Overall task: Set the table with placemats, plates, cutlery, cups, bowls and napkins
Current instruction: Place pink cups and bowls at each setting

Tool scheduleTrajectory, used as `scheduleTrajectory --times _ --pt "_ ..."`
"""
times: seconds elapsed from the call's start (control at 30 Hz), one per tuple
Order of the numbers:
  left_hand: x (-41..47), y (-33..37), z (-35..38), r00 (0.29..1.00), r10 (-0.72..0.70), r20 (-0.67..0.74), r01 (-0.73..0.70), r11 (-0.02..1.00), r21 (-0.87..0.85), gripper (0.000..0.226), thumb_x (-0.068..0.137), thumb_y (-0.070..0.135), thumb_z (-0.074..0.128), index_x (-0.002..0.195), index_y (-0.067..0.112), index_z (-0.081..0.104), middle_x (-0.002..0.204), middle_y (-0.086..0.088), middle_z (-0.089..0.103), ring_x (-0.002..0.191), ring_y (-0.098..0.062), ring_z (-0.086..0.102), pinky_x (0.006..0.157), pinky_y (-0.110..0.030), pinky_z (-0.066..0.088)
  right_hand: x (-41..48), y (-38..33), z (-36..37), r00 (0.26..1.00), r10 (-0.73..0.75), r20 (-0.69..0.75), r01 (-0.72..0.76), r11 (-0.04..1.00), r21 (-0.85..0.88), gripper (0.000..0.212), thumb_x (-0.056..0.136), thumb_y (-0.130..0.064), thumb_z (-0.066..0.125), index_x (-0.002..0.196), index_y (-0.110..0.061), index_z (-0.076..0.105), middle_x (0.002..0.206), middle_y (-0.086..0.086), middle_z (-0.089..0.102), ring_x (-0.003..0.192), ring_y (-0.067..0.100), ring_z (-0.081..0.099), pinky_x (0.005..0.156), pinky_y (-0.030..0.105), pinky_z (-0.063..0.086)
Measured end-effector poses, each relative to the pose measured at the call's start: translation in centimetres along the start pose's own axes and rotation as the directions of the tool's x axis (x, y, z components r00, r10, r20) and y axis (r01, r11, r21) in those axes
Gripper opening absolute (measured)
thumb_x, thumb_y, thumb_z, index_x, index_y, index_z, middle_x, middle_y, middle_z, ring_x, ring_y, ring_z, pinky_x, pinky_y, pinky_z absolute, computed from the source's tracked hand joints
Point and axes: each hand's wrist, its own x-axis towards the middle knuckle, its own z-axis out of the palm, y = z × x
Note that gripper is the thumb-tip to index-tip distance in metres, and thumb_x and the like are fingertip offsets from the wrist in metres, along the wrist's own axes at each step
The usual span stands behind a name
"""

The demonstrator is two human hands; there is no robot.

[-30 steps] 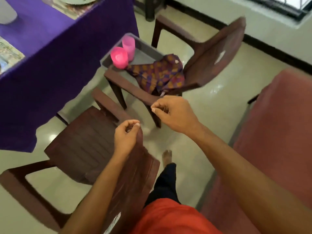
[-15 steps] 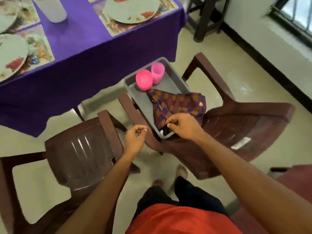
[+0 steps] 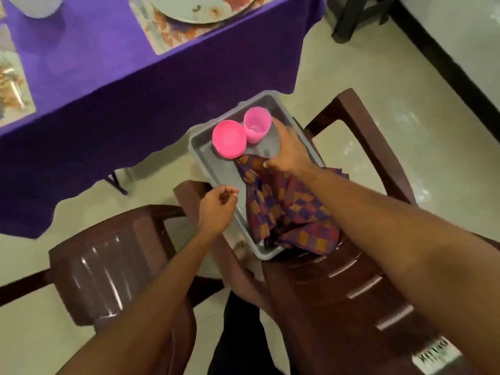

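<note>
A grey tray (image 3: 213, 169) rests on a brown plastic chair (image 3: 373, 266). In it stand a pink cup (image 3: 255, 127), an upturned pink bowl (image 3: 228, 139) and a crumpled checked purple-and-orange napkin (image 3: 286, 209). My right hand (image 3: 286, 150) reaches into the tray, fingers spread, fingertips right beside the pink cup and the palm over the napkin's top. My left hand (image 3: 217, 209) hovers at the tray's near-left rim, fingers curled in with nothing visible in them.
The table with a purple cloth (image 3: 108, 85) is at the upper left, carrying a placemat (image 3: 173, 33) with a plate (image 3: 200, 9) on it. A second brown chair (image 3: 108, 272) stands at the lower left. A dark furniture leg (image 3: 349, 20) is at the top right.
My right hand moved forward from the napkin's near end to the pink cup. The view shifted closer over the tray. My left hand stayed curled near the tray's edge.
</note>
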Motion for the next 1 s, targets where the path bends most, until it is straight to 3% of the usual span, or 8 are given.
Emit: scheduleTrajectory --times 0.17,0.23,0.37,0.47,0.6,0.73,0.87,1.0 --pt "10.4 0.0 3.2 0.995 0.034 0.094 -0.022 0.991 -0.128 0.011 0.094 0.007 0.063 0.095 0.015 0.071 0.078 0.004 0.067 0.067 0.001 0.06 0.068 -0.018 0.048 9.3 1.6 2.4 0.999 -0.054 -0.008 0.054 0.998 0.019 0.131 0.054 -0.035 0.093 0.161 -0.028 0.016 0.16 0.012 0.023 0.147 0.036 0.029 0.115 0.057 0.033" --pt "13.6 -0.3 4.2 0.995 0.045 0.089 -0.027 0.98 -0.196 0.012 0.093 0.004 0.062 0.096 0.011 0.072 0.083 -0.001 0.071 0.069 0.003 0.063 0.07 -0.015 0.05 11.3 2.9 4.0 0.988 -0.151 -0.017 0.151 0.989 0.007 0.124 0.057 -0.04 0.093 0.159 -0.029 0.023 0.159 0.012 0.023 0.147 0.033 0.031 0.115 0.051 0.037" --pt "17.3 -1.6 5.0 0.995 0.054 0.087 -0.033 0.973 -0.229 0.015 0.086 0.02 0.061 0.087 0.032 0.069 0.085 -0.004 0.074 0.082 -0.022 0.071 0.079 -0.031 0.057 12.6 3.9 6.8 0.977 -0.186 -0.102 0.192 0.98 0.057 0.108 0.064 -0.047 0.089 0.155 -0.032 0.033 0.147 0.004 0.039 0.134 0.022 0.047 0.101 0.037 0.047" --pt "18.3 -2.5 5.0 0.996 0.047 0.072 -0.027 0.968 -0.248 0.019 0.086 0.02 0.062 0.086 0.038 0.068 0.082 0.002 0.073 0.079 -0.016 0.069 0.077 -0.028 0.056 13.4 3.6 7.9 0.968 -0.162 -0.194 0.184 0.978 0.102 0.098 0.069 -0.055 0.086 0.152 -0.029 0.04 0.14 -0.002 0.047 0.123 0.009 0.05 0.093 0.017 0.045" --pt "18.7 -3.1 4.9 0.999 0.02 0.034 -0.01 0.961 -0.275 0.019 0.085 0.018 0.065 0.082 0.037 0.07 0.074 0.013 0.069 0.076 -0.011 0.066 0.077 -0.029 0.055 15.1 3.4 7.2 0.961 -0.106 -0.257 0.136 0.986 0.1 0.102 0.064 -0.06 0.086 0.15 -0.027 0.043 0.141 -0.003 0.051 0.125 0.011 0.053 0.099 0.032 0.051" --pt "18.2 -2.4 4.9 0.999 0.009 0.046 0.004 0.961 -0.276 0.019 0.087 0.012 0.066 0.094 0.029 0.07 0.073 0.013 0.064 0.072 -0.007 0.063 0.074 -0.03 0.055 14.3 4.8 5.1 0.94 -0.008 -0.34 0.074 0.981 0.182 0.107 0.057 -0.044 0.087 0.151 -0.024 0.041 0.144 -0.003 0.049 0.125 0.009 0.046 0.1 0.016 0.042" --pt "17.5 -0.2 4.8 0.983 0.102 0.152 -0.064 0.97 -0.233 0.04 0.083 0.014 0.077 0.12 0.018 0.064 0.096 0.009 0.064 0.093 -0.008 0.063 0.088 -0.031 0.056 10.3 6.5 1.7 0.919 0.078 -0.387 0.066 0.936 0.345 0.102 0.055 -0.031 0.091 0.147 -0.025 0.046 0.143 -0.003 0.049 0.128 0.018 0.05 0.108 0.04 0.047" --pt "16.4 3.4 4.6 0.908 0.3 0.292 -0.252 0.949 -0.192 0.082 0.07 0.038 0.087 0.141 0.027 0.047 0.133 0.013 0.052 0.122 0.002 0.048 0.104 -0.029 0.045 4.5 5.0 -2.0 0.962 0.047 -0.27 0.081 0.892 0.444 0.094 0.057 -0.021 0.091 0.143 -0.023 0.051 0.142 -0.005 0.052 0.128 0.007 0.049 0.103 0.019 0.044"
